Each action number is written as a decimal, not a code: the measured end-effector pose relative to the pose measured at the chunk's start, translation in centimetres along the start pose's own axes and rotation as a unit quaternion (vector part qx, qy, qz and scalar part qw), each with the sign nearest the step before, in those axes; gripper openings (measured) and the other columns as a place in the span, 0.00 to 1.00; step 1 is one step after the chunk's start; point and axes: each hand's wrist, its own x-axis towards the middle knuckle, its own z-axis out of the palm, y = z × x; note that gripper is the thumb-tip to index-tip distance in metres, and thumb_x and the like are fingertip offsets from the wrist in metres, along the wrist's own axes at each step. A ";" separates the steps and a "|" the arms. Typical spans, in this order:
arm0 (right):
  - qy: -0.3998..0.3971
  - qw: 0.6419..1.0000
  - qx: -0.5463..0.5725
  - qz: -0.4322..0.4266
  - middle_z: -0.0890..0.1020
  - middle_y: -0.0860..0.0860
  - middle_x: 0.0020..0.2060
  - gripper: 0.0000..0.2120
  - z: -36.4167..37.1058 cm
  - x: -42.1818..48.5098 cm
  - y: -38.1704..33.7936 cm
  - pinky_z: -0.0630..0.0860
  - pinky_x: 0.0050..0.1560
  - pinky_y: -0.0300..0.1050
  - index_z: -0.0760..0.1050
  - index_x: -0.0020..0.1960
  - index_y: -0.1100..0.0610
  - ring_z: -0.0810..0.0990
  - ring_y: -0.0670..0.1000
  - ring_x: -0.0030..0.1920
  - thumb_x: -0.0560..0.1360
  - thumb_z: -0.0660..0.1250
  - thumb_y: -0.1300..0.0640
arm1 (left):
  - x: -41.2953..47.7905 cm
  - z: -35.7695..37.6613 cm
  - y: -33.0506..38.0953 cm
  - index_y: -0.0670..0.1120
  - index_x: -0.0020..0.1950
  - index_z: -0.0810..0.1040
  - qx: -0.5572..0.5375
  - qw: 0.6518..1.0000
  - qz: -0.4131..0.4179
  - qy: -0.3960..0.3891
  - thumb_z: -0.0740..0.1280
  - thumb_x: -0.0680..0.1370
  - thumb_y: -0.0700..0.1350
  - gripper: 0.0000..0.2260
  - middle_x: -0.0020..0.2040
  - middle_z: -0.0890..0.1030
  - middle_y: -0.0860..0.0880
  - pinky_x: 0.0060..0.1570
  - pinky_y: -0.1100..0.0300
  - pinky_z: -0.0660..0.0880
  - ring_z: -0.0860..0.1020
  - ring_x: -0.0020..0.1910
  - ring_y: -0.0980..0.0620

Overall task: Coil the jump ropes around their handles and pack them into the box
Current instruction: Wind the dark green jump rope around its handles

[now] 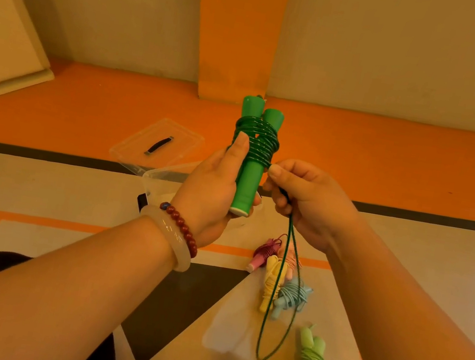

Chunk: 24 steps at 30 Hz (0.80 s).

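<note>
Two handles [247, 183] in left hand [212, 189] — rope [260, 137] apparently in right hand [305, 200]

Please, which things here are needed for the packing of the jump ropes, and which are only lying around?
Needed: green jump rope, gripped by the left hand, its loose part pinched by the right hand; coiled pink rope, yellow rope, blue rope, light green rope; clear box; its lid.
Not needed: red bead bracelet and pale bangle on the left wrist.
</note>
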 end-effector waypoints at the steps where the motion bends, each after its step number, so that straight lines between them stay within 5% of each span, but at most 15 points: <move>1: 0.000 1.000 -0.005 0.005 0.81 0.49 0.32 0.08 0.1 -0.1 0.0 0.61 0.28 0.37 0.77 0.43 0.58 0.67 0.44 0.26 0.68 0.67 0.54 | 0.0 -0.2 0.0 0.50 0.49 0.76 0.009 1.000 -0.006 -0.005 0.55 0.81 0.59 0.16 0.30 0.76 0.52 0.26 0.62 0.70 0.73 0.25 0.56; 5: -0.023 1.000 0.006 0.018 0.82 0.54 0.45 0.15 0.4 -0.2 -0.2 0.57 0.27 0.36 0.79 0.49 0.60 0.64 0.43 0.25 0.67 0.68 0.52 | 0.3 -0.5 0.2 0.51 0.48 0.77 0.052 0.999 0.001 -0.003 0.52 0.80 0.62 0.20 0.29 0.77 0.54 0.26 0.63 0.68 0.73 0.24 0.57; 8: -0.021 0.999 0.024 0.015 0.83 0.56 0.45 0.12 0.5 -0.1 -0.4 0.56 0.27 0.36 0.79 0.47 0.61 0.63 0.43 0.24 0.67 0.68 0.54 | 0.1 -0.2 0.5 0.50 0.48 0.76 0.089 0.995 0.032 0.013 0.53 0.81 0.60 0.18 0.26 0.78 0.55 0.23 0.64 0.70 0.74 0.23 0.57; 13: -0.002 1.000 0.014 -0.001 0.78 0.64 0.44 0.08 0.6 0.1 -0.5 0.56 0.26 0.37 0.84 0.40 0.57 0.63 0.44 0.24 0.65 0.70 0.53 | 0.9 -0.7 -0.1 0.51 0.54 0.70 0.235 0.955 0.136 0.119 0.60 0.79 0.58 0.12 0.43 0.80 0.52 0.33 0.62 0.75 0.79 0.32 0.61; 16: 0.024 0.999 -0.031 -0.014 0.75 0.69 0.44 0.09 0.9 0.0 -0.4 0.56 0.26 0.39 0.85 0.37 0.55 0.61 0.46 0.26 0.64 0.72 0.50 | 0.8 -1.2 0.1 0.52 0.42 0.72 0.331 0.908 0.212 0.143 0.60 0.81 0.53 0.10 0.36 0.74 0.57 0.30 0.72 0.67 0.74 0.31 0.67; 19: 0.069 0.994 -0.077 -0.019 0.83 0.61 0.38 0.08 1.0 -0.1 -0.4 0.60 0.29 0.41 0.84 0.36 0.56 0.64 0.47 0.26 0.69 0.73 0.52 | 1.0 -1.3 -0.2 0.49 0.32 0.68 0.391 0.890 0.184 0.143 0.55 0.83 0.53 0.20 0.28 0.70 0.52 0.30 0.62 0.63 0.68 0.27 0.58; 22: 0.086 0.986 -0.141 -0.037 0.84 0.50 0.32 0.08 1.5 -0.4 -0.2 0.67 0.30 0.39 0.83 0.38 0.56 0.68 0.45 0.26 0.73 0.71 0.53 | 1.2 -0.9 -0.9 0.50 0.47 0.74 0.313 0.937 0.128 0.088 0.52 0.80 0.61 0.18 0.41 0.78 0.50 0.44 0.50 0.77 0.78 0.40 0.52; 24: 0.088 0.980 -0.170 -0.050 0.82 0.47 0.29 0.08 1.9 -0.5 0.1 0.68 0.29 0.36 0.84 0.40 0.56 0.69 0.43 0.26 0.75 0.70 0.54 | 1.0 -0.6 -1.2 0.50 0.56 0.71 0.318 0.937 0.118 0.077 0.52 0.80 0.62 0.18 0.45 0.79 0.50 0.46 0.45 0.79 0.79 0.42 0.49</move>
